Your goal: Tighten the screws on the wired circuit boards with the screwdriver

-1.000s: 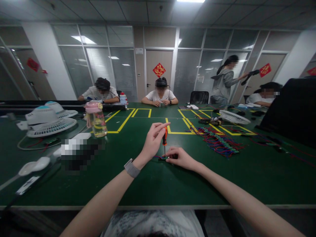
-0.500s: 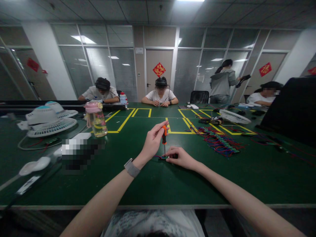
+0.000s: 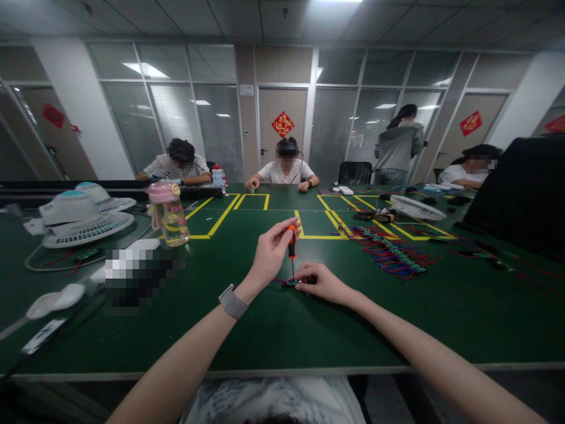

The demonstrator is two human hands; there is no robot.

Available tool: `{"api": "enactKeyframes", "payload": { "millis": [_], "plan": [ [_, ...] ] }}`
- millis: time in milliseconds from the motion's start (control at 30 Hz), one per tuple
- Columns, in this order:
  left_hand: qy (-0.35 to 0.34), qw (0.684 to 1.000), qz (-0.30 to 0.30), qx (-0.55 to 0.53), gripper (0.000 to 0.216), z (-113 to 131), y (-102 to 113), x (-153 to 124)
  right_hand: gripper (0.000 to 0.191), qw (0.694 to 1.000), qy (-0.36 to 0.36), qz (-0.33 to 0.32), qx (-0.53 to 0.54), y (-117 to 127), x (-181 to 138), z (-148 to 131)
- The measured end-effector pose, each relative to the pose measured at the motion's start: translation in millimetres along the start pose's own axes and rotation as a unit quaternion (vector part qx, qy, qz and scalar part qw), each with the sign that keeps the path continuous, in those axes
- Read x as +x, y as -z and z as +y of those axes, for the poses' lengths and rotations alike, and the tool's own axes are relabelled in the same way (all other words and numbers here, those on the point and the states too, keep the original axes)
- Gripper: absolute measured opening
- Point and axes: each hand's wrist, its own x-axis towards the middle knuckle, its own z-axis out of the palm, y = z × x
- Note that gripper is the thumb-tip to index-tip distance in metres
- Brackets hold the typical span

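Note:
My left hand [image 3: 270,253] pinches the top of a small screwdriver with an orange and black handle [image 3: 292,242]. The screwdriver stands upright, its tip down on a small green circuit board [image 3: 291,282] with red and blue wires. My right hand [image 3: 321,281] is closed on that board and presses it against the green table [image 3: 282,330]. A grey watch sits on my left wrist.
A clear bottle with a pink lid [image 3: 168,213] stands left of centre. White fan parts [image 3: 83,219] lie at far left, a pile of wired boards [image 3: 388,250] at right, a white fan grille [image 3: 417,208] behind it. Other people sit along the far edge; one stands at the back right.
My left fingers have shifted slightly on the screwdriver handle. The person seated opposite has spread their hands apart, and the standing person has lowered an arm.

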Motion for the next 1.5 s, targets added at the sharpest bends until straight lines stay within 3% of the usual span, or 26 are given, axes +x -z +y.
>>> {"api": "enactKeyframes", "payload": {
  "millis": [167, 367, 567, 767, 967, 1167, 1367, 1500],
  "plan": [
    [-0.047, 0.99, 0.072, 0.109, 0.022, -4.9, 0.4, -0.9, 0.024, 1.0, -0.001, 0.003, -0.002, -0.6, 0.3, 2.0],
    [0.025, 0.999, -0.018, -0.027, 0.035, -2.4, -0.8, 1.0, 0.023, 1.0, 0.0, -0.001, -0.004, 0.5, 0.4, -0.4],
    [-0.027, 0.996, 0.033, 0.08, 0.021, -0.8, 0.0, -0.6, 0.023, 1.0, 0.001, -0.007, -0.013, 0.6, 0.9, -0.8],
    [0.033, 0.999, -0.015, -0.03, 0.036, -2.8, 1.3, 1.9, 0.023, 1.0, 0.0, -0.003, -0.005, 0.0, 0.1, 0.9],
    [-0.022, 0.998, 0.029, 0.06, 0.02, -1.4, 2.2, -0.1, 0.023, 1.0, 0.003, -0.003, -0.015, 0.5, 0.6, -0.9],
    [0.026, 0.999, -0.013, -0.04, 0.032, 0.1, 1.4, 0.1, 0.023, 1.0, 0.007, 0.0, -0.014, 0.2, 0.5, -0.1],
    [-0.02, 0.997, 0.031, 0.065, 0.022, -1.3, 2.4, 0.6, 0.023, 1.0, 0.006, -0.003, -0.022, 0.6, 0.1, -0.7],
    [0.007, 1.0, -0.001, 0.0, 0.031, -0.6, 1.1, 1.0, 0.023, 1.0, 0.003, -0.004, -0.015, 0.7, -0.1, -0.8]
  ]
}}
